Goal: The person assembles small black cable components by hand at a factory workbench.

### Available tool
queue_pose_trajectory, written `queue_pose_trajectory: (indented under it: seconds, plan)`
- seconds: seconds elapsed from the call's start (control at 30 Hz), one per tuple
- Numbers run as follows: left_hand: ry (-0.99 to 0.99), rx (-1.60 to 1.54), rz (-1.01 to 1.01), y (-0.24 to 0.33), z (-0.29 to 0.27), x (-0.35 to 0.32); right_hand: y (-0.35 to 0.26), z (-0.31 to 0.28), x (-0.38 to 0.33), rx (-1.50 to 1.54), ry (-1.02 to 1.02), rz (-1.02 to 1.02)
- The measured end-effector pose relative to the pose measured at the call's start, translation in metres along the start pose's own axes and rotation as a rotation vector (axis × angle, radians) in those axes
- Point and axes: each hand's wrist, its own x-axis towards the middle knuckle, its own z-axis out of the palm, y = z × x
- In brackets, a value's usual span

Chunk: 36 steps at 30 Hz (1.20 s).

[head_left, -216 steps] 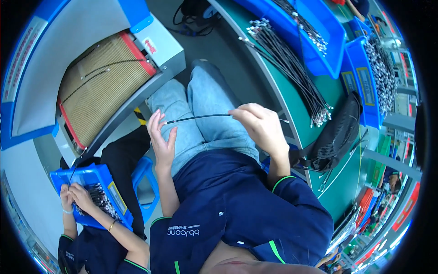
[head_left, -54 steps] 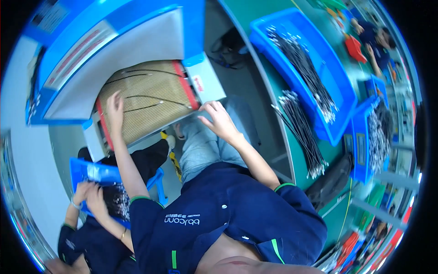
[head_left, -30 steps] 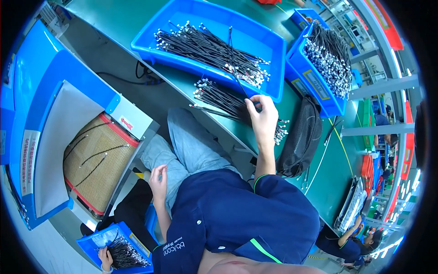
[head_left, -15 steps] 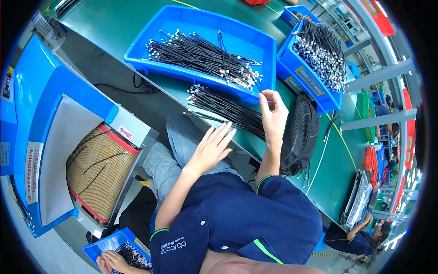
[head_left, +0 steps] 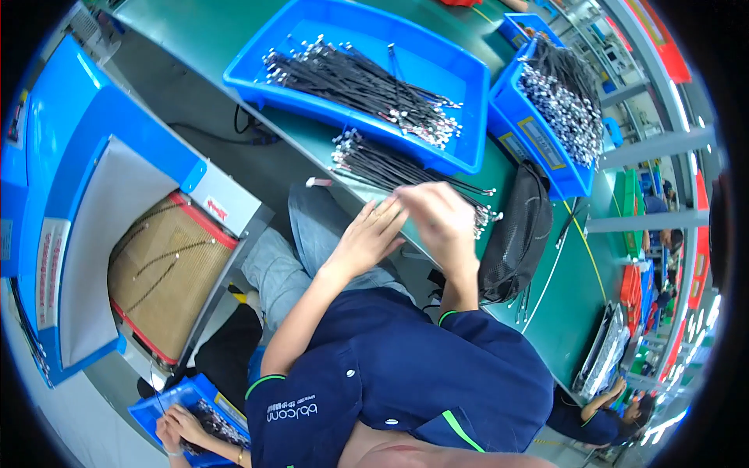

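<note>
My left hand reaches to the front edge of the green table with its fingers stretched out. Right beside it is my right hand, smeared by motion, so what its fingers do cannot be made out. Under and behind both hands lies a bundle of black cables with small white connectors at the ends. One white connector end sticks out over the table edge left of my left hand; whether that hand touches its cable is hidden. Beyond the bundle stands a blue bin holding loose black cables.
A black mesh pouch lies right of my hands, near a blue box packed with cables. At left, a blue machine has cables on its mesh belt. Another person's hands work over a blue bin at lower left.
My right hand has moved from the bin's near rim, where it pinched a cable, left and toward me, beside my left hand. My left hand stays outstretched; the view has shifted slightly.
</note>
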Motion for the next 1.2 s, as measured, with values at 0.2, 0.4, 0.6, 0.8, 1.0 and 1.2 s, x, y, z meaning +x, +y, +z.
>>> queue_pose_trajectory:
  seconds: [0.2, 0.4, 0.6, 0.8, 1.0, 1.2]
  plan:
    - [0.343, -0.133, -0.302, 0.039, -0.074, -0.090, -0.040, 0.051, -0.023, 0.274, -0.358, 0.089]
    - [0.605, 0.430, -0.734, 0.038, -0.116, -0.135, -0.050, 0.089, -0.029, 0.413, -0.494, 0.065]
    - [0.429, 0.184, -0.807, 0.038, -0.123, -0.175, -0.061, 0.113, -0.027, 0.513, -0.637, -0.031]
    - [0.323, 0.058, -0.780, 0.036, -0.118, -0.168, -0.069, 0.150, -0.038, 0.629, -0.539, -0.281]
    - [0.239, 0.093, -0.785, 0.038, -0.120, -0.165, -0.064, 0.152, -0.034, 0.606, -0.602, -0.330]
    - [0.417, 0.241, -0.654, 0.033, -0.112, -0.163, -0.057, 0.160, -0.038, 0.747, -0.646, -0.235]
